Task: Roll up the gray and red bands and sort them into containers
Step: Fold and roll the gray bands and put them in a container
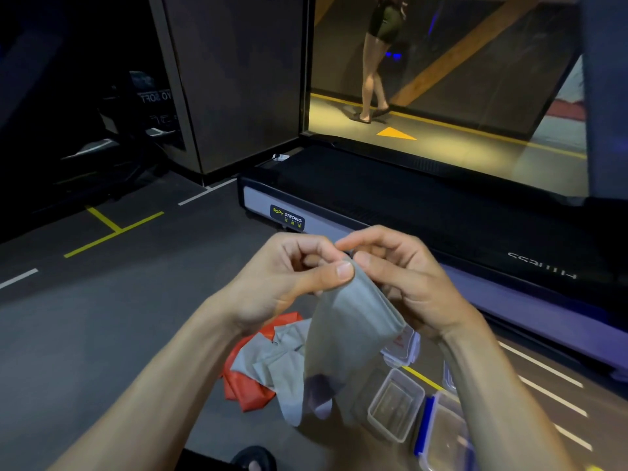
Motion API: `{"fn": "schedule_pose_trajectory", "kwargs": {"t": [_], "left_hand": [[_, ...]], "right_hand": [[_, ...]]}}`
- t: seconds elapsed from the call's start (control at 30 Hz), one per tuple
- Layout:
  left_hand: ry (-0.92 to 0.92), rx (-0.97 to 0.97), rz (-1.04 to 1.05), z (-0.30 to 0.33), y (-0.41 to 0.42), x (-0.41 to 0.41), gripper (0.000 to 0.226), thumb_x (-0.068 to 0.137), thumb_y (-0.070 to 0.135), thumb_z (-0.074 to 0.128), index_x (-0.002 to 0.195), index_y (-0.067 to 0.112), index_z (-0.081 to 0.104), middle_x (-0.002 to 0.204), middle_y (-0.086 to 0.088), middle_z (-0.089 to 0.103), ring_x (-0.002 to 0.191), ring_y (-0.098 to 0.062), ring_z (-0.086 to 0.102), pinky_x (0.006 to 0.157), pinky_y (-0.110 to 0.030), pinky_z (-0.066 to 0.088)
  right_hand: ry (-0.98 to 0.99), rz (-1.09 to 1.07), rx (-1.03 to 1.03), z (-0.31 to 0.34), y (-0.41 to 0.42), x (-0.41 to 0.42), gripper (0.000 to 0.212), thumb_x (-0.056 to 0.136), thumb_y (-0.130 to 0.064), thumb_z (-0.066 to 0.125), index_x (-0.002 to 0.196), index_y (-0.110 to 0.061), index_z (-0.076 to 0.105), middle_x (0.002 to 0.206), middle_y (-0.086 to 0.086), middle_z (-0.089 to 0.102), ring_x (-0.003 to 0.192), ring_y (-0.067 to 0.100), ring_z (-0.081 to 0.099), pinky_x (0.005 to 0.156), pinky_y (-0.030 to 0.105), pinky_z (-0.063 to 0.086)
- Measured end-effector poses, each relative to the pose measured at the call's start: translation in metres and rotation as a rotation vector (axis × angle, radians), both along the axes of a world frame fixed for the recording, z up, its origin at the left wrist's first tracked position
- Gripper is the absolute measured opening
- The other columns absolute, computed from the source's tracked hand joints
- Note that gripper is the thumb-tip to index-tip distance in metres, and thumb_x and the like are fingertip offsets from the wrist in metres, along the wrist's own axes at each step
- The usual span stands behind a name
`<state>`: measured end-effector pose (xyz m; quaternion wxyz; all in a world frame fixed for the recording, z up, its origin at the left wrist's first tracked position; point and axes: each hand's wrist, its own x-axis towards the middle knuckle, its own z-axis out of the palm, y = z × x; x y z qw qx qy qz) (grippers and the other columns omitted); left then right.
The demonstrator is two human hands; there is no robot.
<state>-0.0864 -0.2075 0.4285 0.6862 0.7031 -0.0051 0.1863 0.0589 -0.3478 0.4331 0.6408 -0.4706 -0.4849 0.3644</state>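
Nearest the viewer: a dark sandal toe (255,457) at the lower edge. On the floor (102,334) beyond: clear rectangular containers, one open (396,404), one with a blue clip (441,433), and a lid (401,346); just left of them, a loose heap of gray bands (268,362) over red bands (248,392). Above the heap, held in the air: one gray band (343,321), matte, thin, folded into flat layers, long axis near vertical, top end between the fingertips, lower end hanging toward the floor. Left hand (289,277) pinching the top edge, thumb against curled fingers; right hand (397,277) likewise pinching beside it. Farther back: treadmill (407,205), then a lit screen (441,79).
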Motion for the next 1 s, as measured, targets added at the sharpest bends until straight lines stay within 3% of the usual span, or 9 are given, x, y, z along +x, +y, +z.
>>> {"fn": "schedule_pose_trajectory", "kwargs": {"t": [0.13,0.23,0.37,0.57,0.67,0.73,0.8,0.87,1.0], "left_hand": [[0.029,0.034,-0.046,-0.001,0.001,0.000,0.017,0.091,0.019,0.073,0.087,0.002,0.071,0.073,-0.022,0.056,0.074,-0.025,0.048,0.071,-0.033,0.040],[0.064,0.033,-0.131,0.002,0.000,-0.004,0.018,0.091,0.007,0.068,0.075,0.015,0.069,0.063,0.009,0.056,0.062,-0.004,0.048,0.064,-0.017,0.039],[0.101,0.068,-0.183,0.001,0.003,-0.005,0.026,0.089,0.013,0.073,0.066,0.016,0.061,0.062,0.000,0.032,0.061,-0.013,0.029,0.058,-0.021,0.028],[0.133,0.058,-0.233,-0.002,0.003,-0.005,0.033,0.091,0.001,0.065,0.070,0.025,0.071,0.059,0.014,0.051,0.056,-0.002,0.040,0.058,-0.014,0.034],[0.105,0.013,-0.162,-0.005,-0.001,0.000,0.024,0.091,0.011,0.068,0.071,0.024,0.071,0.060,0.007,0.044,0.058,-0.009,0.036,0.059,-0.020,0.033],[0.088,-0.024,-0.133,-0.007,-0.005,0.003,0.009,0.092,0.020,0.071,0.083,0.020,0.074,0.068,0.003,0.057,0.064,-0.012,0.049,0.064,-0.025,0.041],[0.105,-0.004,-0.142,-0.010,-0.010,0.009,0.019,0.096,0.021,0.070,0.104,0.004,0.071,0.090,-0.012,0.073,0.084,-0.028,0.069,0.079,-0.039,0.054],[0.146,0.071,-0.163,-0.017,-0.014,0.013,0.025,0.097,0.017,0.067,0.110,-0.005,0.068,0.102,-0.028,0.072,0.095,-0.041,0.070,0.085,-0.054,0.054],[0.204,0.205,-0.108,-0.027,-0.015,0.018,0.017,0.095,0.023,0.071,0.089,0.007,0.075,0.082,-0.021,0.072,0.075,-0.019,0.061,0.066,-0.042,0.050]], "right_hand": [[-0.042,0.052,-0.018,0.001,-0.004,0.000,0.027,0.089,-0.018,0.064,0.112,-0.005,0.072,0.107,0.009,0.077,0.102,0.020,0.072,0.084,0.023,0.054],[-0.064,0.102,-0.063,0.001,-0.005,0.001,0.025,0.090,-0.015,0.063,0.112,-0.003,0.071,0.106,0.004,0.077,0.100,0.013,0.073,0.084,0.019,0.053],[-0.120,0.180,-0.084,0.000,-0.003,0.001,0.018,0.091,-0.029,0.073,0.105,-0.018,0.076,0.102,-0.001,0.075,0.100,0.018,0.069,0.091,0.029,0.052],[-0.106,0.198,-0.107,-0.002,-0.003,0.003,0.017,0.088,-0.037,0.077,0.098,-0.023,0.073,0.095,-0.003,0.071,0.093,0.015,0.066,0.086,0.028,0.051],[-0.138,0.142,-0.047,-0.003,-0.002,0.008,0.020,0.089,-0.041,0.076,0.095,-0.023,0.069,0.093,0.004,0.061,0.088,0.026,0.054,0.082,0.039,0.044],[-0.138,0.117,0.021,-0.001,-0.001,0.011,0.021,0.090,-0.040,0.074,0.094,-0.020,0.066,0.096,0.012,0.051,0.087,0.030,0.043,0.081,0.046,0.036],[-0.061,0.102,0.102,0.003,0.000,0.014,0.021,0.090,-0.037,0.074,0.094,-0.019,0.064,0.106,0.010,0.054,0.093,0.030,0.047,0.083,0.048,0.040],[0.028,0.118,0.171,0.007,0.003,0.020,0.019,0.091,-0.036,0.073,0.095,-0.020,0.064,0.113,0.006,0.063,0.111,0.025,0.056,0.094,0.040,0.047],[0.301,0.306,0.327,0.009,0.011,0.027,0.013,0.093,-0.020,0.071,0.101,-0.014,0.063,0.097,0.004,0.068,0.108,0.023,0.063,0.099,0.042,0.051]]}}
